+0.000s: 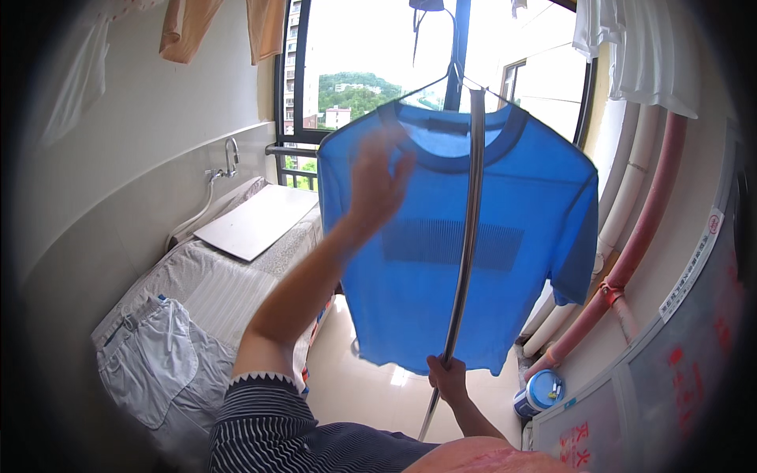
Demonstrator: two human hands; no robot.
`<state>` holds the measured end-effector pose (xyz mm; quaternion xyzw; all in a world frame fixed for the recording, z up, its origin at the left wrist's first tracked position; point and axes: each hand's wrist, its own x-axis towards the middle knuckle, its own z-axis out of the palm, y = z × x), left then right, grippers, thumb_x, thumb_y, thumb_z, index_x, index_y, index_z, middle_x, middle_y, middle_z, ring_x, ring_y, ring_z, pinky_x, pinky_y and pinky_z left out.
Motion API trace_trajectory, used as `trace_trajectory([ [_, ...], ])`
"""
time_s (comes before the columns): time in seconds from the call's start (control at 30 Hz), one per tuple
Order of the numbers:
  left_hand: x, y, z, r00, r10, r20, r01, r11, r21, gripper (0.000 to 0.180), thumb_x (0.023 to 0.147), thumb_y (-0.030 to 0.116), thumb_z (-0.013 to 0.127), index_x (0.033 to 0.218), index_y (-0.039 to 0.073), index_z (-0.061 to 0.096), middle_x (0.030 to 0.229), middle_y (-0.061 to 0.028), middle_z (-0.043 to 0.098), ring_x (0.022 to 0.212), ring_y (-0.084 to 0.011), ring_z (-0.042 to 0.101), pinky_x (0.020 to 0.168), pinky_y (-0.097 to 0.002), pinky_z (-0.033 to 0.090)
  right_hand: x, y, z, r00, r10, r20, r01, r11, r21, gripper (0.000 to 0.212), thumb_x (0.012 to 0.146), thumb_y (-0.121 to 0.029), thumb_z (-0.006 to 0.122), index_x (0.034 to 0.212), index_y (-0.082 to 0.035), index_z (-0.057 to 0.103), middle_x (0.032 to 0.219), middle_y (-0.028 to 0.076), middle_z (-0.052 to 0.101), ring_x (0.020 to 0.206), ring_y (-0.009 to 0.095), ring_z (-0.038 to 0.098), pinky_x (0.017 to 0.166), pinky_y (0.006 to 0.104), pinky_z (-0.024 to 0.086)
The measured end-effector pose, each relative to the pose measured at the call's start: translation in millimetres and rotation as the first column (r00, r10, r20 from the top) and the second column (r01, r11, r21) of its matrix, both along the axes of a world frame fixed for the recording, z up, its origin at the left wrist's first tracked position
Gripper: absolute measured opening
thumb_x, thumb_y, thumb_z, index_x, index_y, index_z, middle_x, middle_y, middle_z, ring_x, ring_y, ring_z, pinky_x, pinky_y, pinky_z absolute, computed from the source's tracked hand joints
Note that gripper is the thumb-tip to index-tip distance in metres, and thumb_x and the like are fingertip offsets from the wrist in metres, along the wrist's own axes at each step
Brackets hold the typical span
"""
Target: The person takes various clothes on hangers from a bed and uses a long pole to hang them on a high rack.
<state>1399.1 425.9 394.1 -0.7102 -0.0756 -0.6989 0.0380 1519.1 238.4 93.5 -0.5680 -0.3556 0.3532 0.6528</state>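
A blue short-sleeved T-shirt [418, 307] hangs in front of me on a thin wire hanger [455, 69], spread out to its full width. My right hand [448, 377] is wrapped round the lower part of a long metal pole [465, 252]. The pole rises in front of the shirt, its top beside the hanger's right shoulder; whether it bears the hanger I cannot tell. In front of the shirt's left chest, my left hand [377, 180] is raised and holds nothing. Its fingertips are blurred, with the thumb apart from them.
Grey shorts [158, 355] lie on a covered surface at the left, near a white board [256, 221] and a wall tap [230, 158]. Peach garments [186, 31] and white clothes [650, 59] hang overhead. Pipes [646, 213] and a bucket [542, 390] stand right; a window is behind.
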Motion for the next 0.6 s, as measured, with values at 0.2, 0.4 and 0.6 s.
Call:
trace_trajectory([
  [0.2, 18, -57, -96, 0.505, -0.846, 0.171, 0.605, 0.205, -0.769, 0.03, 0.086, 0.017, 0.051, 0.109, 0.0, 0.048, 0.08, -0.0113, 0.057, 0.072, -0.016, 0.057, 0.065, -0.0266, 0.046, -15, 17, 24, 0.996, -0.021, 0.085, 0.023, 0.999, -0.023, 0.026, 0.078, -0.011, 0.061, 0.059, -0.008, 0.044, 0.045, 0.0, 0.043, 0.035, 0.007, 0.039, 0.033, 0.0227, 0.029],
  [0.4, 19, -74, -66, 0.533, -0.743, 0.405, 0.653, 0.057, -0.755, 0.03, 0.09, 0.03, 0.041, 0.105, 0.003, 0.044, 0.06, -0.0054, 0.047, 0.046, -0.0127, 0.045, 0.042, -0.0244, 0.034, -26, 17, 42, 0.974, 0.185, 0.127, -0.193, 0.98, 0.05, 0.02, 0.076, -0.014, 0.063, 0.063, -0.006, 0.051, 0.054, -0.001, 0.049, 0.048, 0.006, 0.045, 0.043, 0.0216, 0.035],
  [0.6, -3, -47, -18, 0.282, -0.775, 0.566, 0.791, -0.146, -0.594, 0.032, 0.091, 0.034, 0.036, 0.102, 0.005, 0.043, 0.055, -0.0016, 0.037, 0.042, -0.0113, 0.035, 0.041, -0.0261, 0.031, -37, -21, -48, 0.63, 0.776, -0.001, -0.755, 0.613, -0.231, 0.018, 0.077, -0.023, 0.061, 0.071, -0.006, 0.058, 0.064, 0.0, 0.055, 0.062, 0.008, 0.05, 0.055, 0.0231, 0.038],
])
